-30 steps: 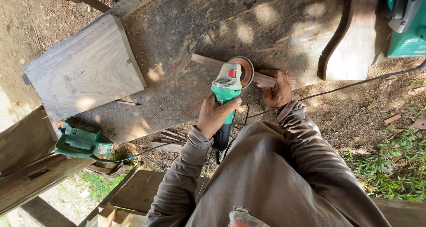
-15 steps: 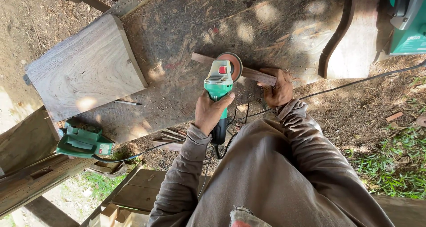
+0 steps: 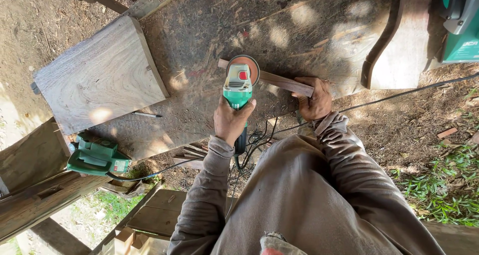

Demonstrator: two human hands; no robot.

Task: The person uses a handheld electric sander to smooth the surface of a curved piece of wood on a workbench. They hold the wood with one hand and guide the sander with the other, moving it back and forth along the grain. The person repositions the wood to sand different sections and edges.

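Left hand (image 3: 232, 121) clenched round green grinder (image 3: 238, 88); right hand (image 3: 313, 99) gripping wooden strip (image 3: 284, 82), wrist bent.

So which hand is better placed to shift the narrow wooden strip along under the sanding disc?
Probably the right hand: it already grips the narrow wooden strip, while the left hand holds the green angle grinder.

Bright daylight falls in dappled patches across the shaded workbench (image 3: 209, 45); the lower left corner is overexposed; the picture is sharp throughout; straight edges bow slightly toward the frame's borders.
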